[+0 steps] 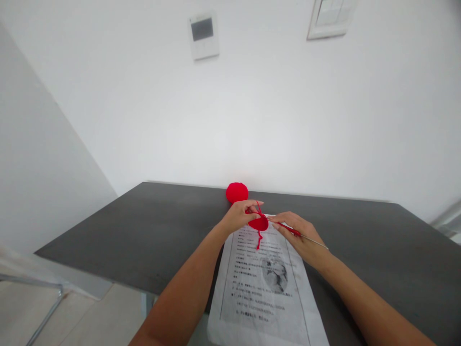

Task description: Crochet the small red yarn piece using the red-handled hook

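Note:
My left hand [242,214] pinches a small round piece of red crochet [258,223], with a strand of yarn running up over its raised index finger. A short red yarn tail [259,240] hangs from the piece. In my right hand [293,228] is a crochet hook [296,232] with a red grip and a metal shaft; its tip meets the piece's right edge, where the fingers hide the exact stitch. Just behind my left hand sits a red ball of yarn [236,192].
Under both hands a printed sheet [257,298] with an oval picture lies on the dark table [173,230], overhanging its front edge. White wall [223,120] rises behind, bearing a small panel [203,36] and a switch plate [329,18]. Metal legs [46,315] stand at lower left.

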The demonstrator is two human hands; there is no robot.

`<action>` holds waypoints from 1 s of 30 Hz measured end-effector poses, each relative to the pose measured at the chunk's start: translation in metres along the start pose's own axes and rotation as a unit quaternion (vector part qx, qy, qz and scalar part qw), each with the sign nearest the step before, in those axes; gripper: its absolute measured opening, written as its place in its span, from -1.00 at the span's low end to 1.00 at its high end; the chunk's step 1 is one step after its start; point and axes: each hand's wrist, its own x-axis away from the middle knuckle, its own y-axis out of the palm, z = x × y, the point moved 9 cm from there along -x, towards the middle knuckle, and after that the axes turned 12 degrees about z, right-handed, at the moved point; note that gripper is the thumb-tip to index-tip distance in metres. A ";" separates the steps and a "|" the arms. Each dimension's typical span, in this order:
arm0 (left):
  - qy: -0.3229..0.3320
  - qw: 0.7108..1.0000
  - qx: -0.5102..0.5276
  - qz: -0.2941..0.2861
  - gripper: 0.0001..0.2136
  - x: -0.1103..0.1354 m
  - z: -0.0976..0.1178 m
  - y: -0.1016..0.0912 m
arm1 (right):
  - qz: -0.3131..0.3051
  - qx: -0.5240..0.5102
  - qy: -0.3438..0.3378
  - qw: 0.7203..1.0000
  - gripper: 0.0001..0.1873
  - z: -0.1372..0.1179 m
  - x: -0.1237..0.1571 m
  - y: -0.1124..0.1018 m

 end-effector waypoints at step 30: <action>-0.189 0.932 0.266 -0.155 -0.56 0.021 0.006 0.027 | 0.031 -0.132 0.023 0.991 -0.84 -0.002 0.003 0.000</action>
